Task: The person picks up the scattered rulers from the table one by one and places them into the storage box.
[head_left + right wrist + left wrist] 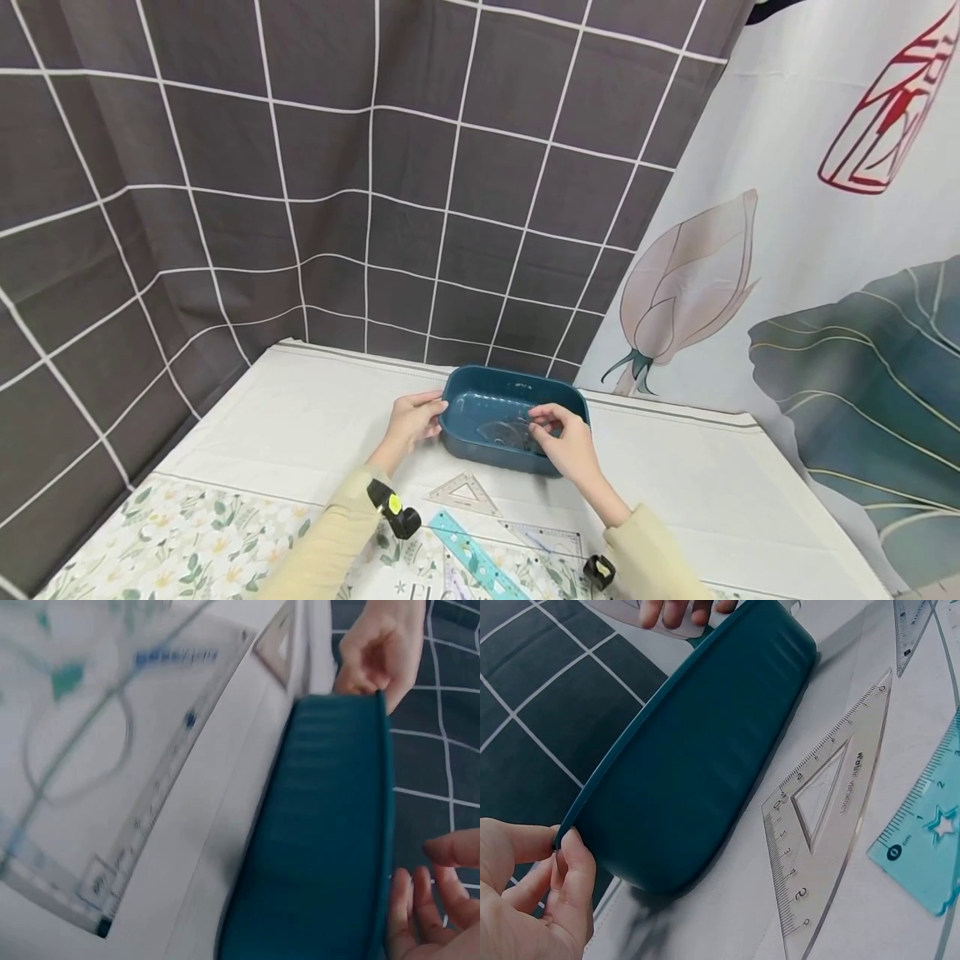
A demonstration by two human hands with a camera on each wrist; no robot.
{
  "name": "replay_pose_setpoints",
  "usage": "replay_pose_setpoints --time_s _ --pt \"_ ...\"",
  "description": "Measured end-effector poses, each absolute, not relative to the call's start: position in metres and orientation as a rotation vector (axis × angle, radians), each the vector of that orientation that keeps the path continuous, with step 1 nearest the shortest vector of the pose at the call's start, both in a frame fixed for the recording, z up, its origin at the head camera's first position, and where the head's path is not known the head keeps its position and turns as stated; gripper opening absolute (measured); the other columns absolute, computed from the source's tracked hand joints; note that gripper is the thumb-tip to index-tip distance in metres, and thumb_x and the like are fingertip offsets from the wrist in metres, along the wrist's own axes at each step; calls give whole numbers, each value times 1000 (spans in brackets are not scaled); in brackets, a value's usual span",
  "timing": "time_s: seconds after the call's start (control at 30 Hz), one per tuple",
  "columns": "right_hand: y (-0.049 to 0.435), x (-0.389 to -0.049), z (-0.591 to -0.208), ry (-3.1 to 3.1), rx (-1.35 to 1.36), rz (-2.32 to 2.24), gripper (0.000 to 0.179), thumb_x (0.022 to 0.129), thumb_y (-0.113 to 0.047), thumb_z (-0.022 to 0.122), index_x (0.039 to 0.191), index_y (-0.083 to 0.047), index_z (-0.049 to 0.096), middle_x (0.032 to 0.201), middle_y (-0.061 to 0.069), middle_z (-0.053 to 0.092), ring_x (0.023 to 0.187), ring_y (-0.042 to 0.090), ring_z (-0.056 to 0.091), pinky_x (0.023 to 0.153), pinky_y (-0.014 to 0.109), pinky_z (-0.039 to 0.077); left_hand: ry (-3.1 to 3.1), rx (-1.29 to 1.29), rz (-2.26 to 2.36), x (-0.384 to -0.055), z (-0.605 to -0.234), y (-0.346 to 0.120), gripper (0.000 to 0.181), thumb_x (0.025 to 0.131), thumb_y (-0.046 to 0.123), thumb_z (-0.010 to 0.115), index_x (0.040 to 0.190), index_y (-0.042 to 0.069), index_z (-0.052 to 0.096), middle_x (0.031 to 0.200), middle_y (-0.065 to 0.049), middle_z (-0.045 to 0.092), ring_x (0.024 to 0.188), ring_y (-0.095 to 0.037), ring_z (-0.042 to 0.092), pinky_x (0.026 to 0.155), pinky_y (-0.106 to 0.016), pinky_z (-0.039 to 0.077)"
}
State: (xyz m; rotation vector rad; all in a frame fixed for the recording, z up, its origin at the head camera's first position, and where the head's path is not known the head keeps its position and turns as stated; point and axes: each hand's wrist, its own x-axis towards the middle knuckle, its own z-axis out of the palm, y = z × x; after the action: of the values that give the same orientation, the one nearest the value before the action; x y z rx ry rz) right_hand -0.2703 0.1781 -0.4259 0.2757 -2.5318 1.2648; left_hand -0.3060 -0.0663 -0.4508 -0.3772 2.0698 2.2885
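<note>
A deep teal plastic bin (487, 454) stands near the back edge of the table. My left hand (412, 421) grips its left rim; in the left wrist view the thumb (574, 855) and fingers pinch the wall's upper edge. My right hand (566, 442) hovers over the bin's right part, fingers bent and pointing inward. In the right wrist view a gap shows between its thumb (450, 847) and fingers (424, 900), with nothing visible there. A clear, shiny plastic piece (502, 433) lies inside the bin by these fingertips; its shape is unclear, and whether they touch it is hidden.
In front of the bin lie a clear set square (461, 493), a turquoise ruler (476, 557) with cut-out shapes and another transparent set square (551, 537). A floral cloth (217, 542) covers the table's front part. A dark gridded curtain (420, 208) hangs behind.
</note>
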Motion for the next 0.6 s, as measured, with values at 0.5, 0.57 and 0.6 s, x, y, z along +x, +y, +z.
replay_pose_setpoints --time_s 0.5,0.57,0.6 --pt "190 -218 -413 -2691 274 1583 30 75 -3 77 102 4 66 92 15 69 70 10 64 58 21 57 2078 -377 2283 -306 -451 -67 36 86 3 67 121 -4 62 94 -19 69 59 -5 57 51 -13 53" --pt "193 -210 -413 -2726 330 1634 34 75 -3 77 105 5 65 94 18 68 71 10 64 59 21 58 2078 -372 2282 -306 -451 -67 36 86 3 67 121 -4 62 95 -20 69 60 -5 57 51 -13 53" --pt "195 -206 -413 -2744 366 1646 36 74 -4 77 106 6 64 95 20 67 72 10 64 59 21 58 2079 -371 2280 -305 -451 -67 36 86 3 67 121 -4 62 95 -20 69 60 -5 57 51 -13 53"
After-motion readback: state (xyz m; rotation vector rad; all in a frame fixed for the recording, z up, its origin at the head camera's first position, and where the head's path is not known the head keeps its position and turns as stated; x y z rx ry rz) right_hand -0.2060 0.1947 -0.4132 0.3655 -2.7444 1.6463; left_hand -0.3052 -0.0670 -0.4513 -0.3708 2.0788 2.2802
